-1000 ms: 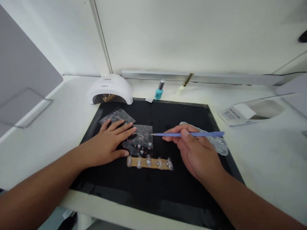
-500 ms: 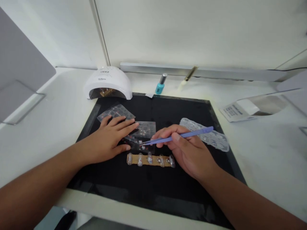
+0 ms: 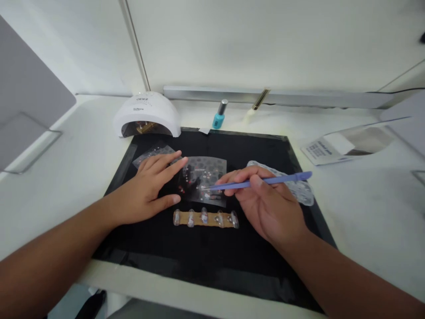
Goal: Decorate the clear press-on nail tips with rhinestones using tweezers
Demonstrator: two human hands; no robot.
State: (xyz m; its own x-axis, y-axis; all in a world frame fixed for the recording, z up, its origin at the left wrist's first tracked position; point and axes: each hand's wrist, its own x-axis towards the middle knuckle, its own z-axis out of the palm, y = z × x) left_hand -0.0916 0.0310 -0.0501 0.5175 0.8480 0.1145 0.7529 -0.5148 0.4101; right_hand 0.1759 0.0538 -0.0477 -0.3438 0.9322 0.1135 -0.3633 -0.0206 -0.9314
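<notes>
My right hand (image 3: 265,199) grips purple tweezers (image 3: 259,182), whose tips are over a clear nail sticker sheet (image 3: 212,170) with small red and white designs. Whether the tips hold a sticker is too small to tell. My left hand (image 3: 149,188) lies open with its fingers spread at the sheet's left edge, partly over a second sticker sheet (image 3: 146,155). In front of both hands, a tan strip (image 3: 212,220) bears several clear false nails, some decorated. A clear plastic tray (image 3: 299,190) lies behind my right hand, partly hidden by it.
A black mat (image 3: 199,257) covers the middle of the white table. At its back left stands a white nail lamp (image 3: 146,113) with another strip inside. A turquoise polish bottle (image 3: 218,119) and a gold-capped bottle (image 3: 255,108) stand behind it. An opened box (image 3: 325,150) lies at right.
The front sticker sheet has lifted and now shows more of its face, bowed at the top edge. The tweezers have shifted slightly up and right. My left fingers have drawn back a little.
</notes>
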